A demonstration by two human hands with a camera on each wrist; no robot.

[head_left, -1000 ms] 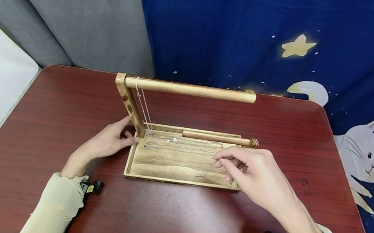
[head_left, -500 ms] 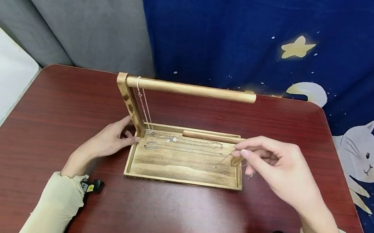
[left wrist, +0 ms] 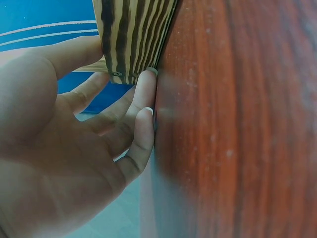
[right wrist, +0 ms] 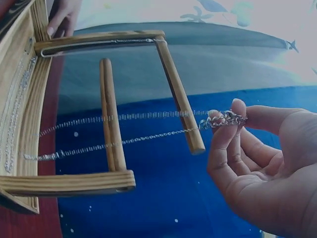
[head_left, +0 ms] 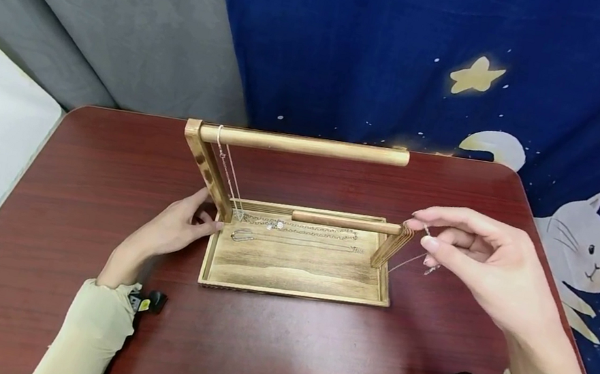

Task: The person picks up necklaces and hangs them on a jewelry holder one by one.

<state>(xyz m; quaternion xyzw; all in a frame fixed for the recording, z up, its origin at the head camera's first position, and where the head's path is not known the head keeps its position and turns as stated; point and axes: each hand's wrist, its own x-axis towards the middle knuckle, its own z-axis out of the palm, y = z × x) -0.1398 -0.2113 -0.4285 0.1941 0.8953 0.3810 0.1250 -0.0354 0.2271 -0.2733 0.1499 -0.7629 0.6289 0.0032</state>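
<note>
A wooden jewelry stand (head_left: 292, 272) has a shallow tray, a tall left post with an upper bar (head_left: 307, 145), and a short right post with a lower bar (head_left: 344, 222). My left hand (head_left: 170, 228) grips its left end, thumb on the tray edge and fingers behind the post. My right hand (head_left: 486, 264), right of the stand, pinches a silver chain necklace (right wrist: 163, 135) between thumb and index finger; a bunched part sits at the fingertips and two strands hang down. Another necklace (head_left: 231, 170) hangs from the upper bar's left end.
Inside the tray lie a thicker chain necklace (head_left: 316, 233) and a thin necklace (head_left: 297, 242) with an oval loop pendant, stretched lengthwise. The stand rests on a dark red wooden table (head_left: 272, 354). Grey and blue curtains (head_left: 358, 51) hang behind the table.
My right hand has moved right and slightly up from above the tray, drawing the necklace out past the short post. My left hand and the stand have stayed put.
</note>
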